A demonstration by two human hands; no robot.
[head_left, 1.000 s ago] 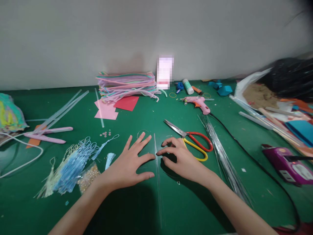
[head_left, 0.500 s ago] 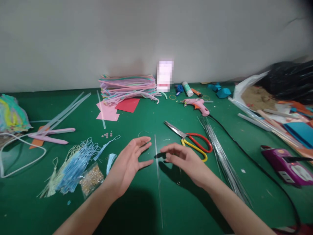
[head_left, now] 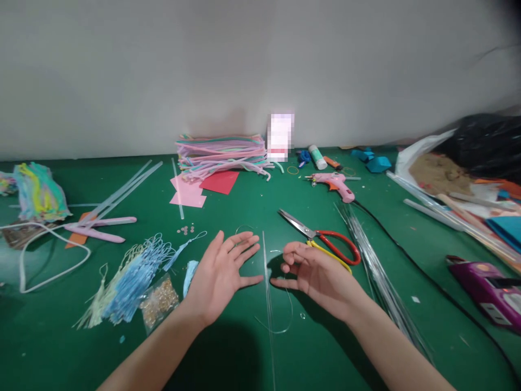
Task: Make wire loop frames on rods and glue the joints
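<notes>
My left hand (head_left: 226, 277) is open above the table, palm turned inward and fingers spread, with nothing in it. Opposite it, my right hand (head_left: 315, 277) has its thumb and upper fingers curled together on a thin clear thread (head_left: 291, 314). A short end pokes out past the fingertips, and the rest hangs in a loop below; the lowest finger is stretched out. Between the hands, long clear strands (head_left: 266, 293) lie on the green table. Scissors (head_left: 311, 233) with red and yellow handles lie just beyond my right hand. A small ring (head_left: 302, 315) is below it.
At left are blue and pale green tassels (head_left: 126, 288), a bag of gold-coloured bits (head_left: 158, 301) and a pink flat-iron-like tool (head_left: 101, 228). Fuzzy stems (head_left: 222, 157) lie at the back. A pink glue gun (head_left: 334, 184), wire bundle (head_left: 374, 260) and purple power block (head_left: 488, 288) are at right.
The view has shifted slightly. My left hand's fingers have spread wider and its palm shows more. My right hand has turned, its lowest finger now stretched out, and the thread's loop shows beneath it.
</notes>
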